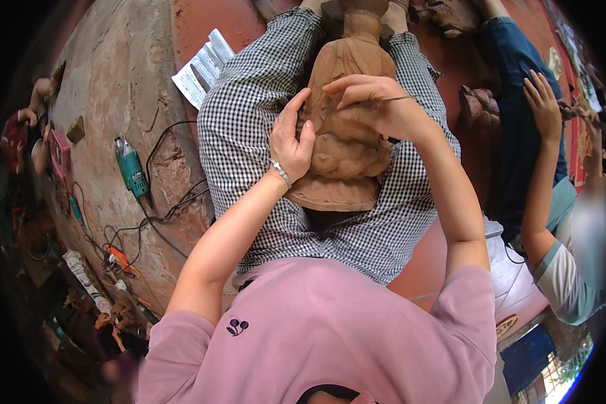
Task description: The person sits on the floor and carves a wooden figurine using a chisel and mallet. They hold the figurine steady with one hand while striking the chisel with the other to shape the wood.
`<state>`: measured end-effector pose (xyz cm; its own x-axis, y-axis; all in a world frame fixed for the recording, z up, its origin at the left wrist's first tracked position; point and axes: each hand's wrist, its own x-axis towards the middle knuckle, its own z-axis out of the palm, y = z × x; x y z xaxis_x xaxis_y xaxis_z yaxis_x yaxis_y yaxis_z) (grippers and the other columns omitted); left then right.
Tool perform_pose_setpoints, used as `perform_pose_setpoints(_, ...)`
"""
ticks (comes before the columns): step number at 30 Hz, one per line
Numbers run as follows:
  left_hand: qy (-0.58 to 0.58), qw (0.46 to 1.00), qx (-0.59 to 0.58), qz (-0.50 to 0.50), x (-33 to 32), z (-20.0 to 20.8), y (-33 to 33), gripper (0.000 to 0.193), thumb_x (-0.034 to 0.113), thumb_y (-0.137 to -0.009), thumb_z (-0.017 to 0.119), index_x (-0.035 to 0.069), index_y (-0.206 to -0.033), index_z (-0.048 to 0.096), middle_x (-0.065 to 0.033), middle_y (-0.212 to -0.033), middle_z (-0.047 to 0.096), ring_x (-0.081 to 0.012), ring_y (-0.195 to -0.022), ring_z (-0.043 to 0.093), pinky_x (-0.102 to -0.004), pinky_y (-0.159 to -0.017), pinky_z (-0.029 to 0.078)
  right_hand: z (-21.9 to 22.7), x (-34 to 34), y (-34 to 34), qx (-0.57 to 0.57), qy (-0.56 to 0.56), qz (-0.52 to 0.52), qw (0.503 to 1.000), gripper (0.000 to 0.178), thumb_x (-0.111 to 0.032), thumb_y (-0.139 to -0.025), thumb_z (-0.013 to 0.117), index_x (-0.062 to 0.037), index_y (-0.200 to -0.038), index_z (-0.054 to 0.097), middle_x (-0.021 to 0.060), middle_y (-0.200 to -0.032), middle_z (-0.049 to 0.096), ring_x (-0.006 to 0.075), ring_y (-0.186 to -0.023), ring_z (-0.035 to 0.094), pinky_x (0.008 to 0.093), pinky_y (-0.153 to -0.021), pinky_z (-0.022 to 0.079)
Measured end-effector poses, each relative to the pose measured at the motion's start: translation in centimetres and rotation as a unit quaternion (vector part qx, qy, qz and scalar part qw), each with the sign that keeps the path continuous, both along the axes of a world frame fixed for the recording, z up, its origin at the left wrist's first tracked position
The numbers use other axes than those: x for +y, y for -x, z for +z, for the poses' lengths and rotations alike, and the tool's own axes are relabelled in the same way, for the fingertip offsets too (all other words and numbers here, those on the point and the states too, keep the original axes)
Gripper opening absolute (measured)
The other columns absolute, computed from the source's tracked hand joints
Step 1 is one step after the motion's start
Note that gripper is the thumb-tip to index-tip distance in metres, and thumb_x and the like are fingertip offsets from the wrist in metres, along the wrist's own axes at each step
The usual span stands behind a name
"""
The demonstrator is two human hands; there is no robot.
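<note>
A brown carved figure (354, 59) lies between my legs, its lotus-like base (337, 194) toward me and its head end away. My left hand (293, 138) lies along the figure's left side, fingers stretched out and thumb raised apart from them. Over the figure's middle, my right hand (378, 106) is closed in a pinch around a thin dark rod-like tool (400, 99). The rod's back end sticks out past the wrist side; its working tip is hidden by the fingers, so I cannot tell whether it touches the surface.
On the worn slab at left lie a green power tool (131, 168), tangled black cords (156, 219) and an orange-handled item (118, 257). Folded printed paper (203, 67) sits beside my left leg. At right, another person's hand (543, 104) rests near a reddish-brown carved piece (478, 106).
</note>
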<state>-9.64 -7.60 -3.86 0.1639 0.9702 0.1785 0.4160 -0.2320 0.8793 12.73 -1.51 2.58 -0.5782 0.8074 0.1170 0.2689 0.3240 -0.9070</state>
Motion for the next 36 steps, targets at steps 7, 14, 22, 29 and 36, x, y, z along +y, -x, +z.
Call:
perform_pose_setpoints(7,0.004,1.000,-0.009,0.001,0.0,-0.1,0.1,0.053,0.016,-0.089,0.053,0.004,-0.140,0.051,-0.0183,-0.136,0.060,-0.0362,-0.121,0.059,-0.0426,-0.104,0.045,2.1,1.0,1.1,-0.097,0.069,-0.043,0.992,0.020,-0.006,-0.088,0.073,-0.0034,-0.108,0.072,0.0060,-0.100,0.074,0.0177,-0.090,0.070,0.0299,-0.079,0.056)
perform_pose_setpoints(14,-0.008,1.000,-0.011,0.008,0.0,-0.2,0.1,0.053,0.018,-0.089,0.054,0.006,-0.140,0.051,-0.0199,-0.136,0.059,-0.0364,-0.124,0.058,-0.0437,-0.106,0.043,3.4,-2.0,2.1,-0.180,0.073,-0.155,0.969,0.022,-0.012,-0.085,0.076,0.0001,-0.103,0.070,0.0066,-0.101,0.071,0.0155,-0.087,0.066,0.0303,-0.074,0.053)
perform_pose_setpoints(22,-0.026,0.999,-0.014,0.020,0.0,-0.4,0.0,0.052,0.019,-0.088,0.053,0.007,-0.139,0.051,-0.0200,-0.137,0.059,-0.0364,-0.125,0.057,-0.0459,-0.106,0.042,3.0,-3.0,4.2,-0.125,0.100,-0.257,0.953,0.042,-0.016,-0.074,0.082,0.0048,-0.108,0.068,0.0147,-0.092,0.074,0.0250,-0.087,0.073,0.0337,-0.078,0.057)
perform_pose_setpoints(29,-0.034,0.999,-0.020,0.035,0.1,-1.1,-0.3,0.052,0.019,-0.088,0.055,0.008,-0.138,0.052,-0.0201,-0.136,0.059,-0.0368,-0.123,0.057,-0.0470,-0.105,0.043,4.2,-2.8,5.4,-0.226,0.127,-0.259,0.931,0.033,-0.011,-0.082,0.079,0.0050,-0.111,0.071,0.0134,-0.098,0.075,0.0190,-0.093,0.072,0.0314,-0.083,0.055)
perform_pose_setpoints(36,-0.046,0.998,-0.030,0.040,0.2,-1.5,-0.3,0.052,0.019,-0.087,0.055,0.008,-0.137,0.052,-0.0201,-0.134,0.060,-0.0367,-0.122,0.058,-0.0471,-0.104,0.043,2.7,-1.7,4.6,-0.216,0.065,-0.268,0.937,0.028,-0.016,-0.076,0.078,0.0015,-0.098,0.073,0.0173,-0.082,0.074,0.0283,-0.076,0.073,0.0368,-0.069,0.055)
